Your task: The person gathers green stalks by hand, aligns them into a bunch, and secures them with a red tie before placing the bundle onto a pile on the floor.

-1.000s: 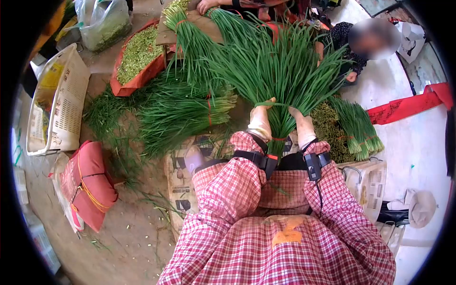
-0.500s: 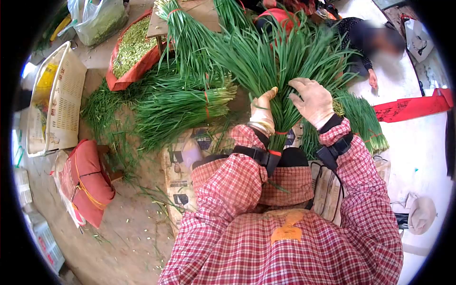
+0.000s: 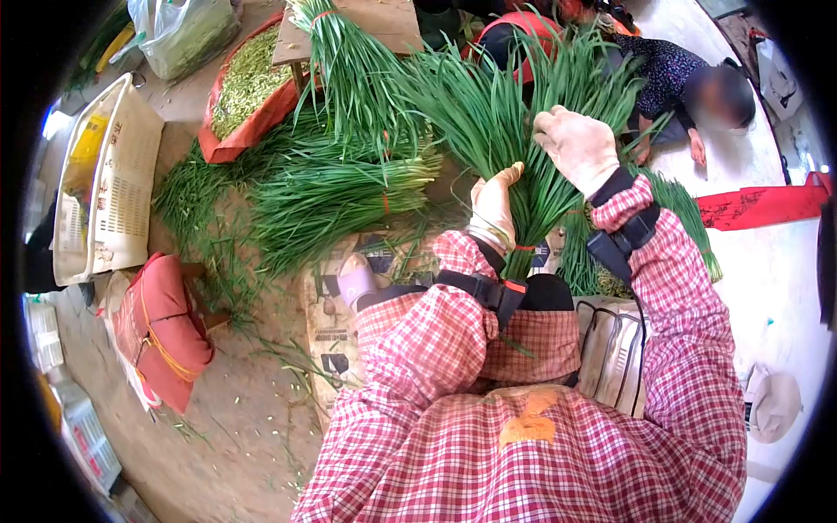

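The left hand (image 3: 493, 209) reaches up from the near side with its palm side against the lower stalks of the green bundle (image 3: 497, 131), gripping them. The right hand (image 3: 577, 144) is raised at the right side of the leaves, wrist bent and fingers curled inward, partly closed; whether it pinches any leaves I cannot tell.

At the left stands a white crate (image 3: 129, 187) with something yellow (image 3: 88, 139) in it. Farther off, an open red sack (image 3: 253, 132) holds chopped pale-green pieces (image 3: 253, 83), and a clear plastic bag (image 3: 187, 39) at the far left has green bits inside.

The green bundle is upright just beyond the person's knees, long flat leaves fanning widely at the far end, stalks narrowing to a red band (image 3: 524, 248). Left of it, a tied bunch (image 3: 349, 78) droops over the wooden tabletop (image 3: 379, 30)
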Action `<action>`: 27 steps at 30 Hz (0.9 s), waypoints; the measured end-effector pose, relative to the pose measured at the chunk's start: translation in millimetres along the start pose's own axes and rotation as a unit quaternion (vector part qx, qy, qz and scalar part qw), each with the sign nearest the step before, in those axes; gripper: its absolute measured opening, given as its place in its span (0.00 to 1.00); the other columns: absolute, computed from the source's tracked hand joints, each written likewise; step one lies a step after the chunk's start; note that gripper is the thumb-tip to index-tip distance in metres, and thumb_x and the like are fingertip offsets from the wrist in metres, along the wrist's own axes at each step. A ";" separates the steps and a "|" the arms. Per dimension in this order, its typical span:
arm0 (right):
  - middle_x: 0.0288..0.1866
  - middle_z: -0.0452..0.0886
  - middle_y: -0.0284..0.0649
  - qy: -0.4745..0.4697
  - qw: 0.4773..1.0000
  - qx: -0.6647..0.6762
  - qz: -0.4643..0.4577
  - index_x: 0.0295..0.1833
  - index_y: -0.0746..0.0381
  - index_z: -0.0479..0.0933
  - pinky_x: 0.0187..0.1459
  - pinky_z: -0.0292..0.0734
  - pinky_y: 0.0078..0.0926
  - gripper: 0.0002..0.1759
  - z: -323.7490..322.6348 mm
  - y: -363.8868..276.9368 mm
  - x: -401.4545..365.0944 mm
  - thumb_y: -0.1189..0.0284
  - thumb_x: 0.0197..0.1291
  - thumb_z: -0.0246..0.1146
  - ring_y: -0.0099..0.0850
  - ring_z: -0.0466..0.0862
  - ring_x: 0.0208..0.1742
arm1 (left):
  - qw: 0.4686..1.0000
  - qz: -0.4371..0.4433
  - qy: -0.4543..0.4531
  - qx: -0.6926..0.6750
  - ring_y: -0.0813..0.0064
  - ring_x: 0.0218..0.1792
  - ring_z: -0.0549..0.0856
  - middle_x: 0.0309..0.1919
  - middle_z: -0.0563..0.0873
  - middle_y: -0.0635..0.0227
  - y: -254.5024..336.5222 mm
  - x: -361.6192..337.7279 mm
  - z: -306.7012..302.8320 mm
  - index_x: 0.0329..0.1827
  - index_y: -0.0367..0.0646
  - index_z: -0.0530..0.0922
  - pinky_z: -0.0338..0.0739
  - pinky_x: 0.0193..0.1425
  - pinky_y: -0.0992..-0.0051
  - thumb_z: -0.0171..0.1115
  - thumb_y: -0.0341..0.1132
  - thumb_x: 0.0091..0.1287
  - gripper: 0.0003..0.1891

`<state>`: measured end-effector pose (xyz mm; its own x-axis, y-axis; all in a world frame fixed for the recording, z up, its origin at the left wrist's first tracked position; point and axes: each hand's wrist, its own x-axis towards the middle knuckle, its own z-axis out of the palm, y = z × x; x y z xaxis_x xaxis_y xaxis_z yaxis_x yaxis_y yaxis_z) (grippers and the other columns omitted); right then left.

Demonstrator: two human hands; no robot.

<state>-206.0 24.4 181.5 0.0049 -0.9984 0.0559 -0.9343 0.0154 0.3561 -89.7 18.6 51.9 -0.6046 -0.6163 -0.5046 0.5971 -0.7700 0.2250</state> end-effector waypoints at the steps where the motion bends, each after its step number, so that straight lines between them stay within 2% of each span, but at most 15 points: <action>1: 0.42 0.83 0.41 0.009 1.000 0.030 0.000 0.43 0.57 0.78 0.41 0.83 0.37 0.08 -1.2 0.6 2.7 0.65 0.64 0.62 0.43 0.86 0.41 | 1.000 0.005 -0.003 -0.005 0.60 0.37 0.88 0.41 0.88 0.58 -2.0 3.6 -1.7 0.47 0.36 0.84 0.87 0.45 0.59 0.64 0.29 0.66 0.09; 4: 0.47 0.85 0.43 0.099 0.956 0.252 0.116 0.48 0.55 0.80 0.45 0.83 0.39 0.12 19.5 55.9 12.2 0.61 0.69 0.57 0.42 0.87 0.42 | 1.000 0.001 0.014 -0.021 0.60 0.37 0.88 0.40 0.88 0.58 -1.2 3.7 -1.2 0.46 0.35 0.84 0.87 0.44 0.58 0.64 0.29 0.65 0.09; 6: 0.46 0.86 0.43 0.029 0.898 0.362 0.249 0.48 0.56 0.82 0.48 0.81 0.41 0.16 -23.2 77.6 8.7 0.58 0.69 0.56 0.43 0.87 0.43 | 0.999 -0.010 0.022 -0.024 0.59 0.35 0.88 0.39 0.88 0.57 -0.9 6.1 -2.0 0.45 0.36 0.83 0.88 0.42 0.56 0.65 0.29 0.65 0.08; 8: 0.42 0.87 0.43 -0.104 0.987 0.087 0.085 0.44 0.57 0.84 0.47 0.81 0.41 0.18 -40.7 100.8 -13.5 0.55 0.67 0.57 0.41 0.87 0.41 | 0.999 -0.019 0.042 -0.021 0.59 0.34 0.88 0.38 0.88 0.57 0.2 6.5 -1.2 0.44 0.36 0.83 0.87 0.41 0.55 0.65 0.29 0.65 0.08; 9: 0.39 0.88 0.42 -0.215 0.975 -0.047 0.018 0.41 0.55 0.86 0.46 0.82 0.40 0.18 -62.5 83.0 -23.6 0.53 0.65 0.59 0.40 0.88 0.40 | 0.999 -0.012 0.041 -0.027 0.59 0.34 0.88 0.38 0.88 0.57 3.6 1.0 2.7 0.44 0.36 0.83 0.88 0.41 0.55 0.65 0.28 0.65 0.08; 10: 0.38 0.88 0.41 -0.303 0.947 -0.087 0.066 0.39 0.51 0.87 0.46 0.82 0.39 0.17 -79.1 52.4 -25.4 0.52 0.63 0.60 0.39 0.88 0.39 | 0.999 -0.006 0.040 -0.033 0.59 0.34 0.88 0.38 0.88 0.56 8.9 -10.1 9.7 0.44 0.36 0.83 0.88 0.41 0.56 0.65 0.28 0.64 0.07; 12: 0.37 0.88 0.41 -0.128 0.984 0.118 -0.049 0.48 0.51 0.85 0.43 0.84 0.39 0.14 -71.7 22.0 -40.2 0.57 0.63 0.63 0.38 0.89 0.39 | 0.999 0.010 0.030 -0.044 0.59 0.33 0.88 0.37 0.88 0.56 5.0 -10.4 10.2 0.44 0.36 0.83 0.88 0.40 0.56 0.65 0.27 0.64 0.07; 13: 0.36 0.87 0.39 -0.002 0.988 0.114 -0.103 0.56 0.50 0.81 0.40 0.85 0.34 0.16 -58.9 1.4 -37.9 0.63 0.62 0.65 0.36 0.88 0.37 | 0.998 0.021 0.020 -0.048 0.59 0.33 0.88 0.37 0.88 0.56 -4.2 -0.1 3.9 0.44 0.35 0.83 0.88 0.40 0.57 0.65 0.26 0.64 0.07; 14: 0.33 0.84 0.36 0.046 0.984 0.120 -0.125 0.60 0.47 0.78 0.36 0.84 0.31 0.20 -50.1 -17.8 -27.8 0.66 0.60 0.65 0.34 0.87 0.35 | 0.998 0.034 0.010 -0.051 0.59 0.33 0.88 0.37 0.88 0.56 -8.4 5.3 -0.3 0.44 0.35 0.83 0.88 0.40 0.57 0.64 0.26 0.64 0.08; 15: 0.30 0.81 0.34 0.063 0.987 0.082 -0.124 0.60 0.47 0.78 0.33 0.83 0.29 0.22 -36.4 -29.6 -15.8 0.69 0.59 0.65 0.32 0.86 0.33 | 0.999 0.014 0.011 -0.044 0.59 0.33 0.88 0.37 0.88 0.57 -2.4 -4.2 4.0 0.45 0.34 0.82 0.88 0.39 0.58 0.64 0.25 0.63 0.09; 19: 0.31 0.80 0.36 0.003 0.978 0.051 -0.202 0.40 0.54 0.78 0.37 0.81 0.36 0.07 1.8 -44.9 26.5 0.67 0.56 0.66 0.37 0.85 0.35 | 0.993 0.108 0.047 0.031 0.70 0.36 0.88 0.38 0.88 0.64 -7.5 -3.0 0.9 0.46 0.35 0.83 0.83 0.44 0.71 0.62 0.27 0.64 0.10; 20: 0.31 0.80 0.36 -0.005 0.974 0.057 -0.219 0.34 0.55 0.76 0.37 0.81 0.37 0.06 -3.7 -46.0 26.5 0.67 0.56 0.66 0.37 0.85 0.35 | 0.991 0.130 0.039 0.006 0.70 0.37 0.87 0.39 0.88 0.64 -12.3 4.3 -1.4 0.47 0.34 0.83 0.83 0.44 0.69 0.63 0.28 0.64 0.10; 22: 0.33 0.84 0.38 -0.006 0.947 0.289 -0.137 0.37 0.59 0.82 0.37 0.81 0.31 0.06 -19.9 -34.9 19.0 0.68 0.61 0.65 0.34 0.86 0.34 | 0.992 0.121 0.027 0.027 0.69 0.37 0.87 0.39 0.88 0.63 -11.9 13.4 -8.7 0.47 0.34 0.83 0.84 0.44 0.68 0.64 0.27 0.63 0.11; 24: 0.35 0.86 0.38 -0.163 0.815 0.554 0.049 0.41 0.65 0.83 0.39 0.82 0.26 0.11 -56.0 -7.6 7.0 0.67 0.65 0.65 0.28 0.87 0.35 | 0.995 0.098 0.019 0.025 0.69 0.38 0.86 0.39 0.87 0.64 -8.6 15.0 -11.5 0.46 0.34 0.82 0.83 0.47 0.69 0.67 0.25 0.61 0.11; 27: 0.38 0.89 0.39 -0.463 0.763 0.450 0.027 0.49 0.67 0.85 0.41 0.83 0.25 0.16 -88.1 29.1 -33.6 0.65 0.65 0.67 0.26 0.87 0.37 | 0.999 0.032 0.016 -0.027 0.66 0.36 0.86 0.39 0.87 0.63 -3.3 8.1 -5.5 0.44 0.35 0.81 0.84 0.45 0.66 0.68 0.26 0.61 0.10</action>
<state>-201.9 63.2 272.2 0.0932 -0.6144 -0.7835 -0.7932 0.4297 -0.4314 -93.7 17.1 42.4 -0.5474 -0.6583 -0.5167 0.6621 -0.7183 0.2138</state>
